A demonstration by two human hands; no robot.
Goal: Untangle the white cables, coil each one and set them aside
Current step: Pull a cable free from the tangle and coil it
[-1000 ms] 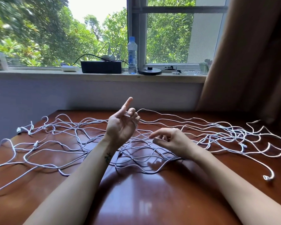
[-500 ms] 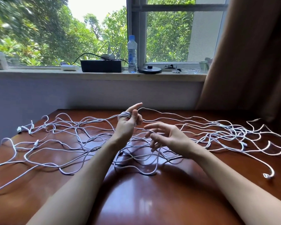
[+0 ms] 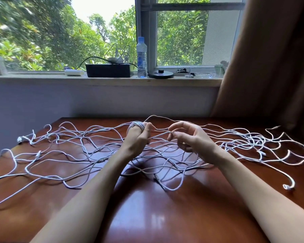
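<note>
Several white cables (image 3: 88,151) lie tangled across the brown wooden table (image 3: 165,216), spreading from its left edge to its right edge. My left hand (image 3: 139,135) is raised above the tangle's middle, with turns of white cable (image 3: 137,125) wound round its fingers, the thumb pressing on them. A taut stretch of that cable runs rightward to my right hand (image 3: 189,137), which pinches it between thumb and forefinger, the other fingers curled. A loose cable end with a plug (image 3: 286,186) lies at the right front.
Behind the table is a window sill holding a black box (image 3: 108,70), a water bottle (image 3: 141,57), a black round base (image 3: 161,74) and small items. A brown curtain (image 3: 270,67) hangs at the right, close to the table's corner.
My left hand has dropped and curled its fingers, now wrapped in cable turns. My right hand has risen from the tangle and pinched the cable to the right of the left hand.
</note>
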